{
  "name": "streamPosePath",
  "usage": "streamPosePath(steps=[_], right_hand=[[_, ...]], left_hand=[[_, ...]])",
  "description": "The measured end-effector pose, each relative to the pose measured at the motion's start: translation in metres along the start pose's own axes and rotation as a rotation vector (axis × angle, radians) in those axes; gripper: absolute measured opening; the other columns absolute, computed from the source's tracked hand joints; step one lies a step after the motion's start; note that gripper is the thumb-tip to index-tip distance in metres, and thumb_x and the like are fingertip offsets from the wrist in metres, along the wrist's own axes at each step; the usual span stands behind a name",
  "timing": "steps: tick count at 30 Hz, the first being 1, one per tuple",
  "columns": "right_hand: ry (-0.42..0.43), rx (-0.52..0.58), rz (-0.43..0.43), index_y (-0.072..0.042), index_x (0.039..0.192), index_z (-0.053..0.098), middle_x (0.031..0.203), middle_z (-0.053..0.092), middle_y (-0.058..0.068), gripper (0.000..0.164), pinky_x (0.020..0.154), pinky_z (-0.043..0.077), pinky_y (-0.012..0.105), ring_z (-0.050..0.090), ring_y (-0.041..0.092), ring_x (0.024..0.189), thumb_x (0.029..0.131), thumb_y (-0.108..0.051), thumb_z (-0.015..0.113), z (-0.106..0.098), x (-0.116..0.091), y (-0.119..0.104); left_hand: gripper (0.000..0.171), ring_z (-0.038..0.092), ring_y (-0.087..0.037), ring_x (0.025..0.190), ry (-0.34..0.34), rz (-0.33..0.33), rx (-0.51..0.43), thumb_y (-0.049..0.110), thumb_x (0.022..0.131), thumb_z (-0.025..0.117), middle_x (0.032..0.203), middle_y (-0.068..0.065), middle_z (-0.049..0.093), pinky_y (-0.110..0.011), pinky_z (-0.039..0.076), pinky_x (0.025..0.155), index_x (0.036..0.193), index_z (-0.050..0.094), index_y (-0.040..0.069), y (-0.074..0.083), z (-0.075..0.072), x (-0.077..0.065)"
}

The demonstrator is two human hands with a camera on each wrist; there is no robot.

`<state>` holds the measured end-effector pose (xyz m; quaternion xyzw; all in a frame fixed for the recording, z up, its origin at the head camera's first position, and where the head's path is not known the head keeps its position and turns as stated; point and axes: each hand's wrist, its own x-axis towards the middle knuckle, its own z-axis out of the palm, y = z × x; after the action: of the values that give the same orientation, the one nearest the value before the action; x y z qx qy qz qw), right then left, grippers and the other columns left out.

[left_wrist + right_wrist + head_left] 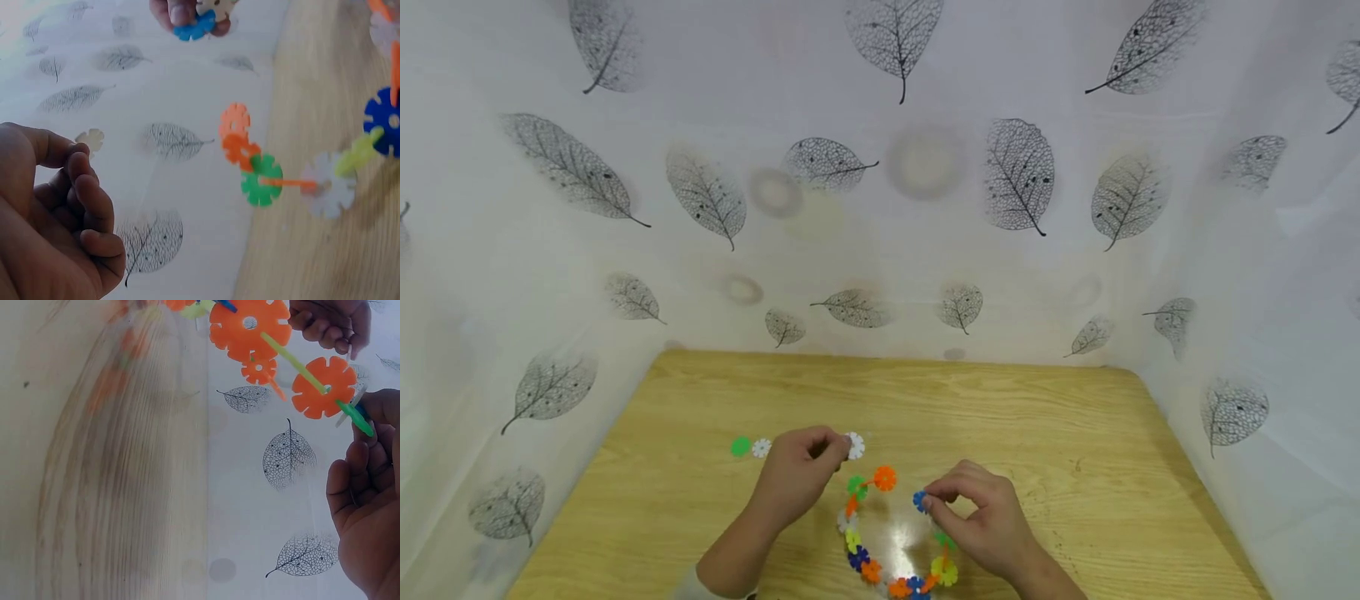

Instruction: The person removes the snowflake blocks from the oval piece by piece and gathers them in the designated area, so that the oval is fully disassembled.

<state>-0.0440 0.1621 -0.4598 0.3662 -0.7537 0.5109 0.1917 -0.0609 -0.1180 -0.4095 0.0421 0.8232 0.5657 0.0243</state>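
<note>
My left hand [797, 475] pinches a white notched plastic disc [856, 446] between thumb and fingertips. With thumb and forefinger, my right hand [981, 521] holds a blue notched disc [920, 501] at one end of a curved chain of interlocked discs. Orange, yellow, white, green and blue discs make up this chain, which bows toward me between the hands. Its other end is an orange disc [885, 477], just below the left fingertips in the head view. Near the right fingertips, a green disc [354, 417] appears edge-on in the right wrist view.
A loose green disc [741, 447] and a white disc [762, 448] lie left of the left hand on the wooden table [1037, 417]. Behind and along both sides of the table hangs a white sheet [917, 250] printed with grey leaves.
</note>
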Motion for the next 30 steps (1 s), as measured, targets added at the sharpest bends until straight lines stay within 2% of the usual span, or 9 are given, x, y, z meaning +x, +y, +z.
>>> streamPosePath(steps=[3,11,19,26,30], right_hand=[[-0.003,0.003,0.005,-0.016,0.096,0.078,0.088,0.074,-0.006,0.024,0.065,0.056,0.029,0.066,0.008,0.078,0.085,0.004,0.082,-0.001,0.0,-0.001],[-0.006,0.012,0.02,-0.016,0.096,0.078,0.089,0.074,-0.005,0.023,0.067,0.056,0.027,0.066,0.008,0.079,0.085,0.004,0.082,-0.004,0.0,-0.001],[0.001,-0.007,0.013,-0.016,0.098,0.078,0.09,0.074,-0.005,0.025,0.065,0.056,0.027,0.067,0.008,0.079,0.084,0.004,0.083,-0.006,-0.001,0.001],[0.002,-0.014,0.034,-0.015,0.099,0.078,0.092,0.075,-0.005,0.024,0.068,0.056,0.022,0.067,0.009,0.08,0.086,0.004,0.081,-0.009,-0.001,0.0],[0.0,-0.005,0.044,-0.013,0.099,0.078,0.092,0.074,-0.003,0.023,0.067,0.058,0.025,0.068,0.01,0.08,0.087,0.005,0.08,-0.009,0.002,0.004]], left_hand=[[0.023,0.06,-0.019,0.073,0.034,-0.026,0.017,0.032,0.101,0.069,0.079,-0.003,0.068,-0.032,0.05,0.064,0.084,0.075,0.018,-0.008,-0.008,0.0],[0.031,0.059,-0.019,0.077,0.115,-0.072,0.103,0.046,0.098,0.071,0.084,0.001,0.068,-0.03,0.051,0.065,0.094,0.078,0.016,-0.029,-0.033,0.0],[0.043,0.059,-0.02,0.077,0.187,-0.138,0.143,0.052,0.098,0.069,0.087,-0.004,0.068,-0.03,0.051,0.063,0.103,0.078,0.011,-0.047,-0.066,0.0],[0.057,0.06,-0.021,0.083,0.21,-0.202,0.176,0.058,0.097,0.066,0.099,-0.011,0.07,-0.03,0.052,0.065,0.115,0.075,0.005,-0.063,-0.094,-0.002],[0.064,0.062,-0.025,0.089,0.222,-0.237,0.205,0.061,0.097,0.063,0.103,-0.012,0.07,-0.03,0.052,0.065,0.122,0.072,0.003,-0.076,-0.112,-0.004]])
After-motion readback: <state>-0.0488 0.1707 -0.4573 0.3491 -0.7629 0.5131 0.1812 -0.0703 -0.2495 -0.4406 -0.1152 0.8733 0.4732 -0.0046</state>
